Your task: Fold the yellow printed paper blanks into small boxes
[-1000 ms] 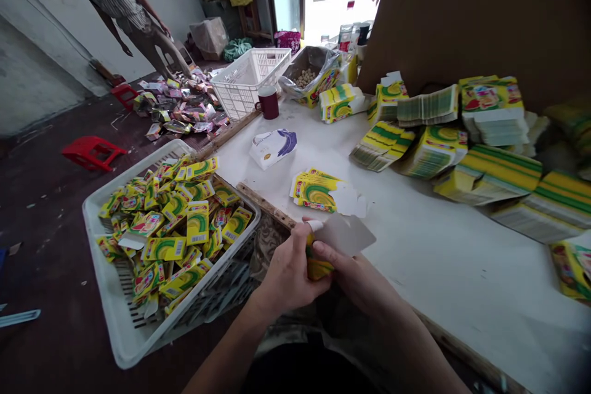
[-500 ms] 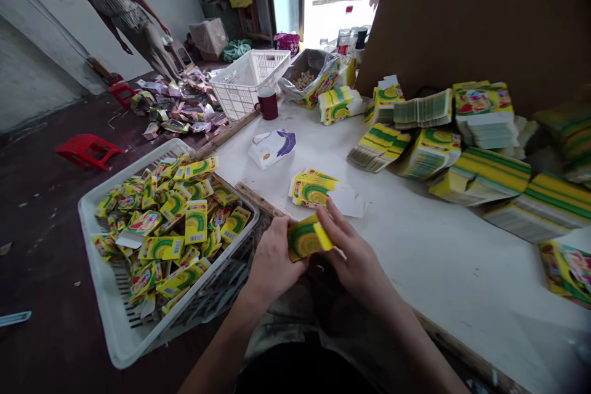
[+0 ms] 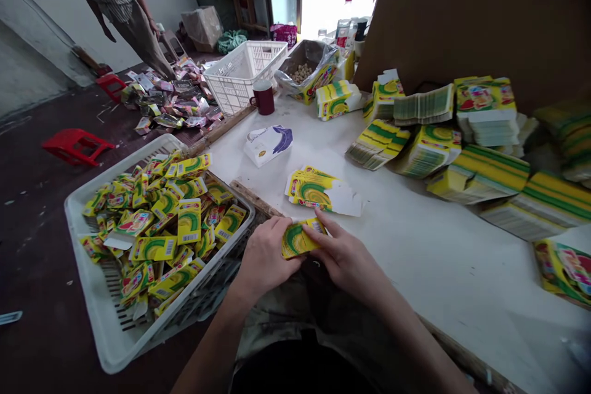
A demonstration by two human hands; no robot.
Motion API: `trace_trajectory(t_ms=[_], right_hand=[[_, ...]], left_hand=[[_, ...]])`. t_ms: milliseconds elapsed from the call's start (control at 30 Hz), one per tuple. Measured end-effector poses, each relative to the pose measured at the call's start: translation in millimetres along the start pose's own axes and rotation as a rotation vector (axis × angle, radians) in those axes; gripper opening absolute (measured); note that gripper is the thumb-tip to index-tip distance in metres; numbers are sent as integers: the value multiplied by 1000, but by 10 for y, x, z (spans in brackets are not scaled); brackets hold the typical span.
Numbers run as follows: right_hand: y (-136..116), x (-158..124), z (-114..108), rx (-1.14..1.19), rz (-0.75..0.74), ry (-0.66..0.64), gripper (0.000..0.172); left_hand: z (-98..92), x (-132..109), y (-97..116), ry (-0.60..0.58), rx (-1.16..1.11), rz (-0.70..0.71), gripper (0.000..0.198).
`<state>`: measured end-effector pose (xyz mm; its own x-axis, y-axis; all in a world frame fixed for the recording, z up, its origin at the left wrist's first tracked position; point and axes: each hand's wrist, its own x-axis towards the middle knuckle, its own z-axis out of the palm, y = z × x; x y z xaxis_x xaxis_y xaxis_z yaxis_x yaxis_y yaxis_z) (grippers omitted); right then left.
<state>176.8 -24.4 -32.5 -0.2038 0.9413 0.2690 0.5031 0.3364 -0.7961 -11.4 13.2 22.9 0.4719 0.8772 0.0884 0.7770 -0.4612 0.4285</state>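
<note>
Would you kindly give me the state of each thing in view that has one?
Small yellow cardboard carton: held in both hands.
Left hand: gripping the carton.
Right hand: gripping the carton.
White slatted plastic crate: heaped with yellow cartons.
Flat yellow cardboard stack: fanned out.
Dark red mug: upright.
Yellow plastic-lined box: open, partly filled.
</note>
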Motion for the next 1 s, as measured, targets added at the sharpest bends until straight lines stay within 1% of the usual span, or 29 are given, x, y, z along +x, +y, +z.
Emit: trace_trajectory(t_ms=[67,133,233,333,400,467,533,567,633,700,733,767,800,867,900,933,967,1000], right_hand=[[8,-2,74,38,-36,37,39],[32,-5,96,103,-59,57,34],[75,-3,64,224,-35,98,27],[92,-14,-9,343,-6,121,28],[83,-39,-89,351,-23,84,27],[61,-70,-175,308,-61,-8,25],[29,-92,-217,261,-75,-92,23],[11,-94,-210,246,-59,-88,22],[-20,-71,-144,268,-6,14,23],[-20,-6,-59,364,27,128,39],[0,43,-30,372,47,161,48],[34,101,-18,328,79,180,54],[83,166,-21,239,126,191,53],[208,304,-54,-5,247,227,35],[274,370,-70,-108,306,245,27],[334,430,-77,-178,351,258,22],[383,480,-73,-225,383,264,20],[420,520,-58,-274,409,264,21]], left_hand=[[-8,-9,-25,23,-39,-25,50],[-31,-23,-39,27,-80,-30,53],[-64,-29,-9,48,-105,-20,54],[-98,-15,55,74,-84,10,51],[-127,-12,85,51,-76,32,51],[-146,-20,102,3,-94,45,52],[-131,-34,117,-19,-130,45,54],[-106,-39,125,-12,-148,35,54],[-32,-37,133,26,-200,-10,55],[37,-16,106,70,-351,-82,55],[51,0,69,137,-473,-124,54],[44,18,14,253,-621,-162,52],[16,37,-58,420,-776,-193,49],[-91,72,-231,812,-1058,-255,43],[-152,87,-316,947,-1171,-293,46],[-203,100,-390,986,-1284,-360,51],[-234,110,-445,991,-1371,-430,53],[-239,119,-479,970,-1440,-501,53]])
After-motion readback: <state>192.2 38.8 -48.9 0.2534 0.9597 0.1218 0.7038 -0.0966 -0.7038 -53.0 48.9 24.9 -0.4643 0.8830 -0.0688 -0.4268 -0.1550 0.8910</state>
